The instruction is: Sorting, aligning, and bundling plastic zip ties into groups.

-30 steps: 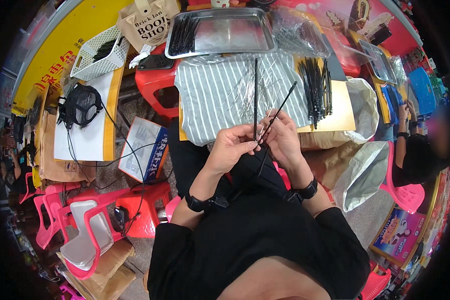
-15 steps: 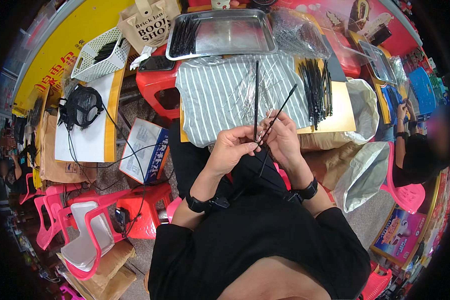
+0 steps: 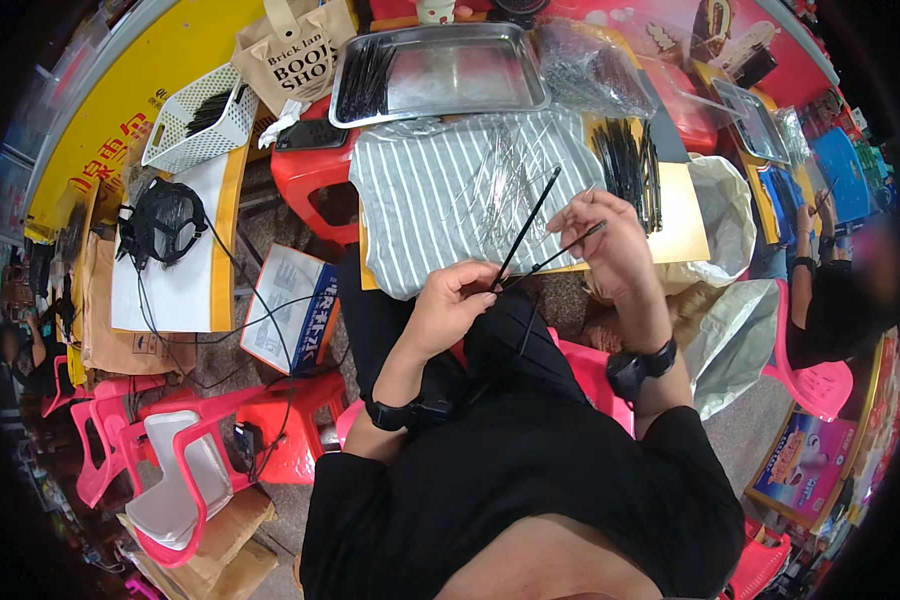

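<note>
My left hand (image 3: 459, 308) is closed in a pinch on thin black rods (image 3: 531, 225) where they cross. One rod points up and away, another slants right, and a thin dark end hangs below over my lap. My right hand (image 3: 618, 238) is raised to the right, its fingers curled together near the tip of the slanting rod; whatever they hold is too small to make out. Beyond both hands, loose silver wires (image 3: 500, 205) lie scattered on a grey-and-white striped cloth (image 3: 400, 200). A bundle of black rods (image 3: 626, 170) rests to its right.
A metal tray (image 3: 460, 85) with black rods stands at the back, beside a clear plastic bag (image 3: 595, 75). Leftward are a phone (image 3: 312, 134), a white basket (image 3: 200, 115) and a black mesh item (image 3: 165, 220). Sacks (image 3: 725, 335) and a seated person (image 3: 835, 300) are on the right.
My right hand has left the crossing point and moved up and right. The left hand has shifted slightly left and down, and the upright rod now leans right.
</note>
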